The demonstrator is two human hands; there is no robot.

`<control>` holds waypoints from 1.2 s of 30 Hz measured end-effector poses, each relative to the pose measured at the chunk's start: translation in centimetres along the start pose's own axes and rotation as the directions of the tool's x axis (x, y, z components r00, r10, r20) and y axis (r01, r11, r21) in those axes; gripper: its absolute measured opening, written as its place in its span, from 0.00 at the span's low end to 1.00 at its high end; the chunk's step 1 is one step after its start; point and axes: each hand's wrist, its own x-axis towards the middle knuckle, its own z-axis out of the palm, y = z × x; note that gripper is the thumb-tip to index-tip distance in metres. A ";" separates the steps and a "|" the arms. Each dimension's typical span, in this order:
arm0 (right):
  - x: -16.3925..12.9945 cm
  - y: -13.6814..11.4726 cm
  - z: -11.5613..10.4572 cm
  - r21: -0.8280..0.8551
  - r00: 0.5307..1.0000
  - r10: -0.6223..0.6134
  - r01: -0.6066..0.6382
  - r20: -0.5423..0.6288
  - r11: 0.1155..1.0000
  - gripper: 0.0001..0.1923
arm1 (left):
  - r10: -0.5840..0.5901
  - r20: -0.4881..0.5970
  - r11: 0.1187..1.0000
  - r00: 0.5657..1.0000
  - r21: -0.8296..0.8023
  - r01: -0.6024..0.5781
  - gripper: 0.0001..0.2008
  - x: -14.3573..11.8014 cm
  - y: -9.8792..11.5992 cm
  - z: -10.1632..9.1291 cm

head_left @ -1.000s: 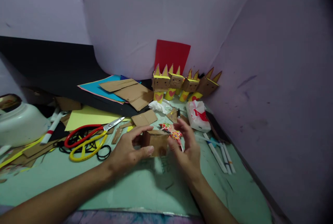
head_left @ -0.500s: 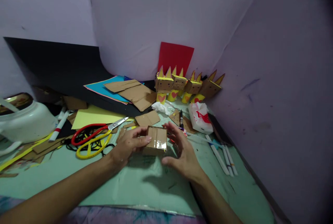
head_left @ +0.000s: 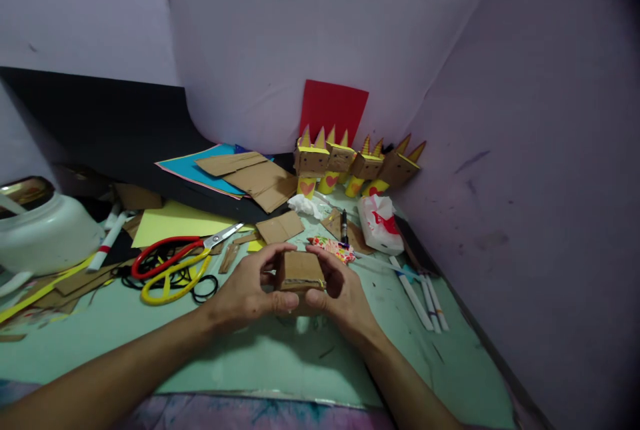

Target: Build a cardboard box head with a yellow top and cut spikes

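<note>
2 hands pinching 1 cardboard box [head_left: 301,271], left hand [head_left: 249,291] and right hand [head_left: 340,291] curled around its sides

A home craft corner, a makeshift one; pale sheets [head_left: 310,30] hang as walls behind and right of the hands; the green-covered table [head_left: 280,363] is strewn with cardboard offcuts [head_left: 260,180], coloured paper [head_left: 193,167] and scissors [head_left: 185,250] left of the hands; markers [head_left: 417,290] lie right; finished cardboard figures [head_left: 350,163] stand beyond them.
</note>
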 end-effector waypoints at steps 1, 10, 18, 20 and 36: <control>0.0 0.0 0.0 -0.002 1.000 -0.009 0.009 0.002 1.000 0.33 | 0.005 -0.008 1.000 1.000 0.001 -0.005 0.34 0.0 -0.1 0.0; -0.1 0.3 0.1 -0.026 0.999 -0.034 0.033 -0.017 0.999 0.29 | -0.020 -0.079 1.000 0.997 -0.019 0.018 0.33 -0.4 0.0 0.4; 0.0 0.4 0.4 0.170 0.995 0.103 -0.104 0.013 0.980 0.48 | -0.266 -0.175 0.916 0.948 -0.352 0.192 0.22 0.8 0.0 0.6; 0.0 0.4 0.2 0.146 0.989 0.121 -0.132 0.085 0.980 0.52 | -0.359 -0.120 0.847 0.926 -0.458 0.269 0.20 1.0 0.2 0.5; 0.5 0.2 0.0 0.303 0.982 0.169 -0.136 -0.086 0.943 0.31 | -0.364 -0.183 0.921 0.913 -0.221 0.322 0.34 1.1 -0.6 -0.1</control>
